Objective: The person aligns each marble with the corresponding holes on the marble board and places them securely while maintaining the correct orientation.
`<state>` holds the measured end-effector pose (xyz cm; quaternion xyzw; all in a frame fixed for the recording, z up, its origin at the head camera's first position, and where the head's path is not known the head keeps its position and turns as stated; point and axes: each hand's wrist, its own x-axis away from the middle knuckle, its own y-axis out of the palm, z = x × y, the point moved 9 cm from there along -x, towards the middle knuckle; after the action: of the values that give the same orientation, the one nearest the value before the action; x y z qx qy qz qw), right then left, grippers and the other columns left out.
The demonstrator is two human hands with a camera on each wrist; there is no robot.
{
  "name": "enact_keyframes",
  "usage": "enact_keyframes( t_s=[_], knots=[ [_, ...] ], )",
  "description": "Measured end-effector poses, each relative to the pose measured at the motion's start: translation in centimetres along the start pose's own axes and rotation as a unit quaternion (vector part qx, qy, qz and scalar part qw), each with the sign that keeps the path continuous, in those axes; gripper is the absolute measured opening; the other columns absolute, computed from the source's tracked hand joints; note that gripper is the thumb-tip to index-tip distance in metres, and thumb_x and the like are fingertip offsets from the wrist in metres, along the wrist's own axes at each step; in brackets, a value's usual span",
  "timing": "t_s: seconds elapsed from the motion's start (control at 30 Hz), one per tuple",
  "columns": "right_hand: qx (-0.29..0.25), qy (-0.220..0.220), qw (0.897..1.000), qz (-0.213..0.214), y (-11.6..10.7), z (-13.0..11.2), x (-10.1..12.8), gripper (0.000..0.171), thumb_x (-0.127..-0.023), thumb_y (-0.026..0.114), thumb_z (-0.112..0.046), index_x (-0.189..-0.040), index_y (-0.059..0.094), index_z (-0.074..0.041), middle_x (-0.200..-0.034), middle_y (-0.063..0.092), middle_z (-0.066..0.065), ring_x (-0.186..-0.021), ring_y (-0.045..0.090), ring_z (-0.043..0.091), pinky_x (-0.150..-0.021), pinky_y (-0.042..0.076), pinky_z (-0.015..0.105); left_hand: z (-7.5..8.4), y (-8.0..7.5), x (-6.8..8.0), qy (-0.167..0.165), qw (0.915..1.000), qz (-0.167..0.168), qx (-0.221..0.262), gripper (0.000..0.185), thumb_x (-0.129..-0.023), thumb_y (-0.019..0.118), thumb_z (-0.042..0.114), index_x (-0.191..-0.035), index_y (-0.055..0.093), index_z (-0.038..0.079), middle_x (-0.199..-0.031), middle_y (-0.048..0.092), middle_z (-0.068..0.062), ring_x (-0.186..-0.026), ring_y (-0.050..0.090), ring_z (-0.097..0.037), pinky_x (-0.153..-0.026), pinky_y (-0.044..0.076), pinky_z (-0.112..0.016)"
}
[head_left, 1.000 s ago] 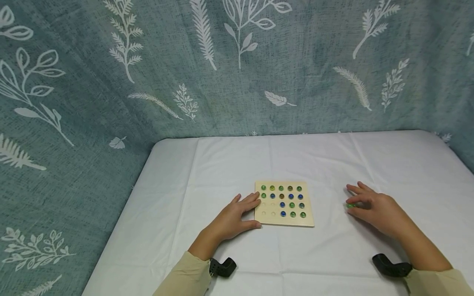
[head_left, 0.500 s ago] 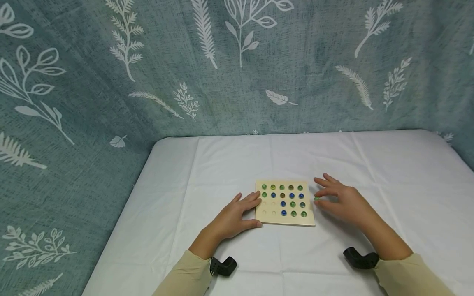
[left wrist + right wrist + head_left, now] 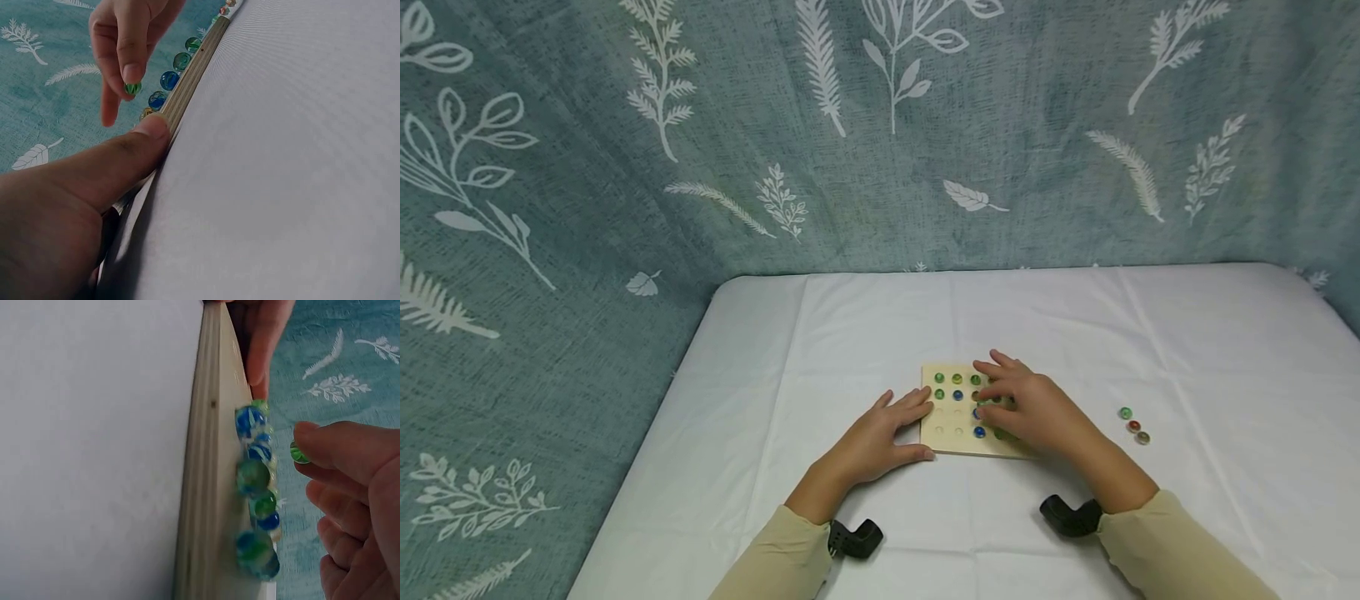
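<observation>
A green glass marble (image 3: 133, 88) is pinched between thumb and finger by the right hand (image 3: 1033, 408), and it is held up over the wooden board (image 3: 958, 446), with the wood not touched. The left hand (image 3: 865, 442) is laid open at the left side of the board, fingers out straight and thumb by the near corner, so the board seems to be kept from sliding. Green, blue and amber marbles (image 3: 979, 432) are seen in rows on the board, but part of it is hidden by the right hand. Four hollows (image 3: 958, 411) are seen bare at the left of the two near rows.

The step in hand is judged to be the filling of the board, and it looks nearly done. Next, the green marble would need to be brought down over a bare hollow and let go softly, as it could roll. Well to the right, three loose marbles (image 3: 1134, 426) are set in a slanting line on the counter (image 3: 850, 333), which is covered in white cloth
</observation>
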<state>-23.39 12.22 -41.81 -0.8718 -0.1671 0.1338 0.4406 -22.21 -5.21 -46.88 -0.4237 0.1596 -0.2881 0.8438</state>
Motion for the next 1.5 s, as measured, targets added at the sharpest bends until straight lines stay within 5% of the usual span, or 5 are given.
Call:
enact_keyframes(
  t_s=[0.77, 1.5],
  knots=[
    [0.073, -0.029, 0.996, -0.029, 3.0, -1.8, -1.5, 0.02, -0.089, 0.074, -0.019, -0.105, 0.077, -0.008, -0.15, 0.047, 0.011, -0.147, 0.028, 0.036, -0.116, 0.031, 0.061, 0.0, 0.1, 0.0, 0.005, 0.9999, -0.007, -0.008, 0.074, -0.087, 0.069, 0.049, -0.149, 0.046, 0.016, -0.16, 0.028, 0.01, -0.148, 0.025, -0.006, -0.128, 0.01, -0.037],
    [0.049, -0.017, 0.998, -0.019, 1.5, -1.8, -1.1, 0.02, -0.089, 0.074, -0.02, -0.106, 0.077, -0.01, -0.151, 0.047, 0.009, -0.148, 0.026, 0.035, -0.119, 0.026, 0.061, -0.1, 0.2, 0.0, 0.001, 0.9999, -0.008, -0.007, 0.074, -0.086, 0.07, 0.049, -0.148, 0.046, 0.017, -0.16, 0.029, 0.011, -0.148, 0.025, -0.006, -0.128, 0.01, -0.036]
  ],
)
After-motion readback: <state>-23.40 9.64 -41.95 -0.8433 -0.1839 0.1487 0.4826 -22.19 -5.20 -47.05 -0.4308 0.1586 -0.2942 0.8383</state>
